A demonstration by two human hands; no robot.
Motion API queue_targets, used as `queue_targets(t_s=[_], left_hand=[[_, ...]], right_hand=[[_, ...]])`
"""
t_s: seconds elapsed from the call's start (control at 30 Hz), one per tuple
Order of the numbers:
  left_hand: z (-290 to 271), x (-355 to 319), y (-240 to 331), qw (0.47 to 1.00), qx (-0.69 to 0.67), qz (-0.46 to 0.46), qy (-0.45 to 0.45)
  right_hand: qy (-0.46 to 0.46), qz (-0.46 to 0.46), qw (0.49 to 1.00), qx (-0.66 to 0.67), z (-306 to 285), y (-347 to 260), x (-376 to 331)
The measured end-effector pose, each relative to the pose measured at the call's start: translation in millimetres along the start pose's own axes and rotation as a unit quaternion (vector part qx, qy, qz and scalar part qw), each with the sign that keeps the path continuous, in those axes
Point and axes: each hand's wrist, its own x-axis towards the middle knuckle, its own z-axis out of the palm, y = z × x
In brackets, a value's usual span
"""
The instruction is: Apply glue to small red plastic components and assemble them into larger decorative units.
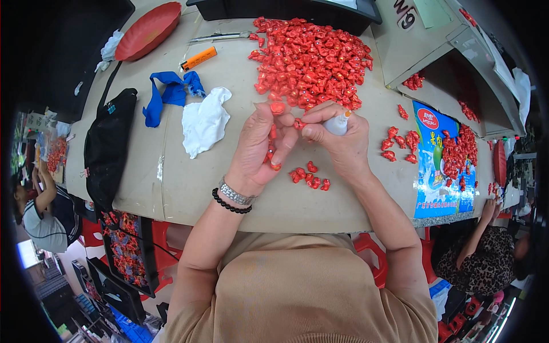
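My left hand [251, 146], with a watch and a black bead bracelet at the wrist, is curled round several small red plastic pieces [271, 150]. My right hand [350, 147] is closed round a small white squeeze bottle [336, 126] with an orange tip. Between the fingertips of both hands sits one small red piece [299, 123]; which hand bears it I cannot tell. Just beyond my hands lies a large pile of shiny red pieces [314, 63]. A little group of similar pieces [309, 176] rests on the table [229, 197] between my forearms.
A white cloth [206, 121], blue cloth strip [166, 97], orange lighter-like stick [199, 59], metal tool [222, 36] and red dish [150, 30] lie left. A black bin [286, 14] stands behind. At right, a blue packet [429, 160] holds more pieces below a grey shelf box [417, 43]. People work at both sides.
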Motion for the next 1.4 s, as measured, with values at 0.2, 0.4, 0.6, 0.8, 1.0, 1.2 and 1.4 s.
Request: queue_targets(t_s=[0.2, 0.4, 0.6, 0.8, 1.0, 1.2, 1.4], left_hand=[[-1.4, 0.0, -1.6, 1.000, 0.006, -0.009, 0.007], [5.1, 0.3, -1.4, 0.999, 0.022, -0.016, 0.043], [10.8, -1.2, -4.8, 0.991, 0.117, 0.051, 0.048], [19.0, -4.7, -6.0, 0.970, 0.215, 0.089, 0.066], [20.3, -6.5, -9.3, 0.948, 0.280, 0.131, 0.073], [23.4, -7.7, -9.8, 0.933, 0.319, 0.148, 0.080], [23.1, -8.9, -9.9, 0.925, 0.337, 0.152, 0.091]], right_hand=[[-0.010, -0.012, 1.000, -0.017, -1.1, -0.8, -0.3], [0.009, -0.010, 1.000, 0.024, -5.9, -1.2, 0.5], [0.041, -0.071, 0.997, 0.014, -7.2, -4.6, -0.2], [0.033, -0.261, 0.947, -0.184, -12.6, -5.1, -0.3], [0.022, -0.332, 0.906, -0.262, -9.6, -8.6, -0.8], [0.020, -0.339, 0.900, -0.274, -9.4, -8.5, -0.8], [0.014, -0.349, 0.894, -0.280, -9.6, -7.7, -1.2]])
